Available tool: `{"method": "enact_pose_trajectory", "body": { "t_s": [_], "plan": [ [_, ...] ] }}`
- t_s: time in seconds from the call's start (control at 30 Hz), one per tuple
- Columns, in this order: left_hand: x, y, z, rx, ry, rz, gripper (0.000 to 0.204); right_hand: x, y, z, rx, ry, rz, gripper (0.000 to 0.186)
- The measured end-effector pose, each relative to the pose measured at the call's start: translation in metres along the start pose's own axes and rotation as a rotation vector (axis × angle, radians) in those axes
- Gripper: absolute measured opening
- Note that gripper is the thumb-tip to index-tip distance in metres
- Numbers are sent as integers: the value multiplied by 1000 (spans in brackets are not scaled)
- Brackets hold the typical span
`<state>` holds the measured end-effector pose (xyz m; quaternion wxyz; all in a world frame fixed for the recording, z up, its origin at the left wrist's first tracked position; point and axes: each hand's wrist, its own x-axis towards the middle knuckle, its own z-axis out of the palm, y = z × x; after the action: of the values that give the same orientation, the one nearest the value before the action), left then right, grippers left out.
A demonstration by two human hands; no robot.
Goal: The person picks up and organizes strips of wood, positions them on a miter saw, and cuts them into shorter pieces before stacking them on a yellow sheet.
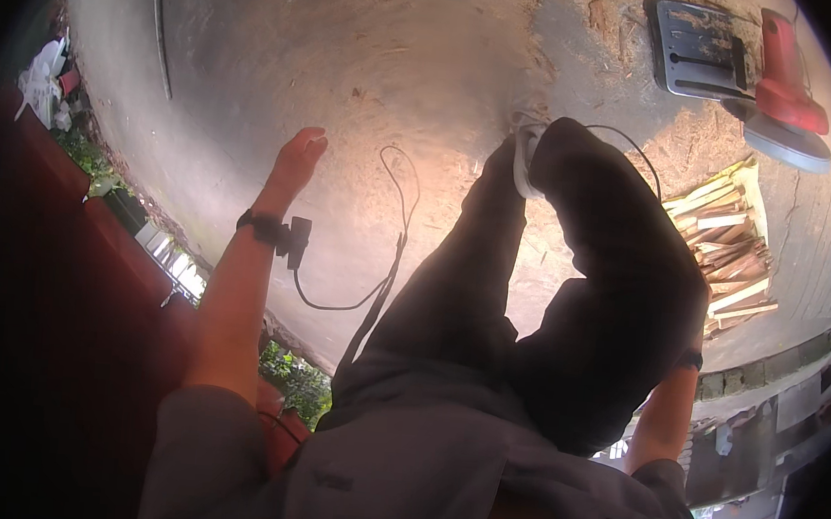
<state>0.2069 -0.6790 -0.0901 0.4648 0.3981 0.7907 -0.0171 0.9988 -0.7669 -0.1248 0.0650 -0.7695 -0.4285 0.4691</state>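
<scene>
My left hand (297, 157) hangs above the concrete floor to the left of my legs, its fingers curled in. A small pale spot shows at its fingertips, too small to name. A black band with a small dark box (297, 240) sits on that wrist, and a thin cable (338, 307) trails from it. My right forearm (667, 416) passes down beside my raised right thigh, with a dark band (689, 359) at the wrist. Nearly all of the right hand is hidden behind the knee, so its fingers do not show. One light-coloured shoe (526, 161) is visible under my dark trousers.
At the upper right stands a red machine (791, 74) with a round grey disc, beside a slotted dark plate (703, 50). Wood strips (732, 270) lie piled on a yellow sheet (753, 188). Sawdust (428, 95) covers the floor. A dark hose (161, 25) lies far left.
</scene>
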Motion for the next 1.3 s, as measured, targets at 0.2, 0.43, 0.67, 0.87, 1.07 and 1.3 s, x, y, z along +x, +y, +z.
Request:
{"method": "enact_pose_trajectory", "body": {
  "t_s": [0.2,0.43,0.67,0.87,1.07,1.3],
  "plan": [
    [12,-11,-77,49,44,44,31,-76,-66,-9,237,-69,734,38],
    [84,40,-194,650,192,409,22,-226,-67,-85,-5,-309,1085,29],
    [113,85,-239,231,246,181,34,-169,-94,-104,63,-279,991,29],
    [68,70,-226,460,199,458,33,-108,-113,-85,192,-314,875,33],
    [16,93,-221,378,175,148,30,-85,-124,-91,148,-355,845,35],
    [-37,178,-174,-13,166,254,27,-66,-155,-75,153,-379,744,39]
  ]
}}
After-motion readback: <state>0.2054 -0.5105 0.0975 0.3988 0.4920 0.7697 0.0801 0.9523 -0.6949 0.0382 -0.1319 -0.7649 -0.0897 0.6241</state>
